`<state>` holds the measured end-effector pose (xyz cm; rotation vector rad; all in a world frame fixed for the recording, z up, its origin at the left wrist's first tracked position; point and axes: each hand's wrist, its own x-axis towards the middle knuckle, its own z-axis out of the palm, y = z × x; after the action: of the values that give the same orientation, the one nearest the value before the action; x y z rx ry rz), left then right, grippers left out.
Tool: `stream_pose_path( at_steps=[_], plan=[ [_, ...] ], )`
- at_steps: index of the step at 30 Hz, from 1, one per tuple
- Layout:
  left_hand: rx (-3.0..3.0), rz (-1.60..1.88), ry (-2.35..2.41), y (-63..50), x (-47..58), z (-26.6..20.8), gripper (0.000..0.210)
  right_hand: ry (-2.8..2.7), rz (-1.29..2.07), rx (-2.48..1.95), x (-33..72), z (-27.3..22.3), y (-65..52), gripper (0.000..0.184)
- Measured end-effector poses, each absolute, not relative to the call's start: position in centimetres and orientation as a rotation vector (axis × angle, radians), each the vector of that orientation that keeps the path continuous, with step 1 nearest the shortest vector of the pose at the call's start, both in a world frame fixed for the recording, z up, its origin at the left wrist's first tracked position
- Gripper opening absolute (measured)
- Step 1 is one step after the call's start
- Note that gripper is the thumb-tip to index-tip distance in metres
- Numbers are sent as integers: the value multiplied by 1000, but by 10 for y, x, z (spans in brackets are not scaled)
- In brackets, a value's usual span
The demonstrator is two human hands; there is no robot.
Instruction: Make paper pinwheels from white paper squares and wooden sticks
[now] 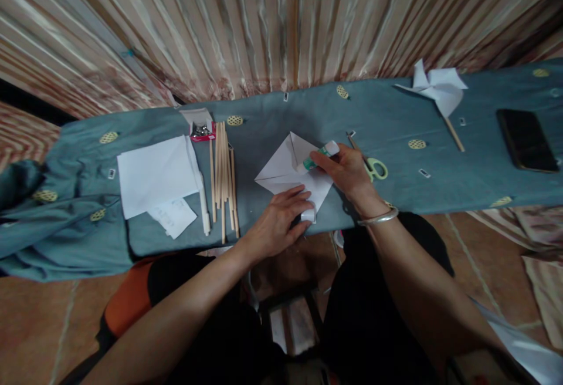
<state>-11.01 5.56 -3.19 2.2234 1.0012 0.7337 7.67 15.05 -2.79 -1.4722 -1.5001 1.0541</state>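
A square white sheet of paper (276, 165), with dark slits running in from its corners, lies on the cloth in front of me. My left hand (281, 220) rests on its lower left part, fingers on top and the thumb by the near edge. Between thumb and forefinger shows a small rounded white piece (308, 215); whether it is a curled paper corner or a cap I cannot tell. My right hand (347, 172) grips a green and white glue stick (323, 153), tilted with its lower end at the paper's middle. Green-handled scissors (377, 169) lie just right of that hand, partly hidden.
Left of the paper lie wooden sticks (223, 174), a white pen (204, 206), stacked white paper (158, 174) and a small box of metal pins (201, 129). To the right are a paper pinwheel (440, 88) on a stick and a black phone (525, 138). A curtain (281, 27) hangs behind.
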Motion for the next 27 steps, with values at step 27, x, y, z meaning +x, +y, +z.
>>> stream_pose_path(
  at_steps=[27],
  plan=[
    [1193, 1176, 1265, 78, -127, -22, 38, -934, 1770, -1097, 67, 8, 135, 32]
  ],
)
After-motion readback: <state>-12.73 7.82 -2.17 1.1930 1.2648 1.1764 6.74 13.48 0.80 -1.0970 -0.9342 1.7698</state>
